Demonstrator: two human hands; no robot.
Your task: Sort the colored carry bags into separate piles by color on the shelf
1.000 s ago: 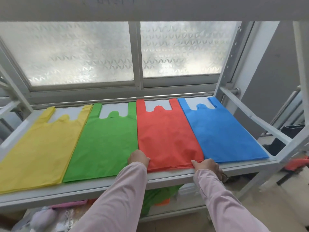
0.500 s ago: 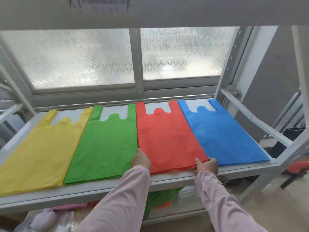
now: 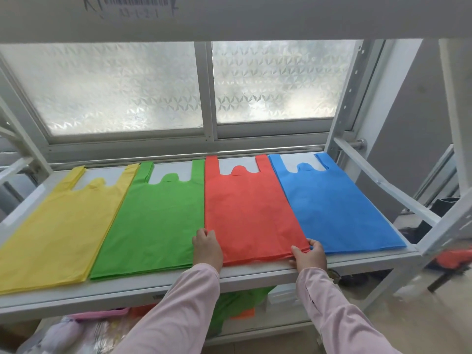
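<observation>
Nearest, 2 pale pink fabric sleeves (image 3: 184,310) reach up toward the red pile (image 3: 245,208). Below that pile, under the shelf (image 3: 255,273), sit a crumpled green bag (image 3: 240,300) and, further left, a pink plastic tray (image 3: 102,314). The shelf is white painted metal, and a small sticker on its front rim is too blurred to read.

The left hand (image 3: 207,247) lies on the red pile's near left corner with fingers bent down onto the edge; I cannot tell whether it grips or only presses. The right hand (image 3: 310,255) pinches the near right corner, thumb on top, fingers wrapped round the side.

The red pile is a flat stack of matte non-woven vest-style bags, with 2 strap handles and a rounded tab at its far end. The green pile (image 3: 155,221) lies just left of it, edges touching, and the yellow pile (image 3: 58,233) lies beyond that. The blue pile (image 3: 332,205) lies just right of the red one, slanting rightward. All 4 share the same shape and cloth-like texture.

Behind the red pile is a frosted window (image 3: 122,90), its 2 panes patterned with small embossed triangles. Above it, a white beam carries a barcode label (image 3: 132,3); the characters beneath the bars are too blurred to read.
</observation>
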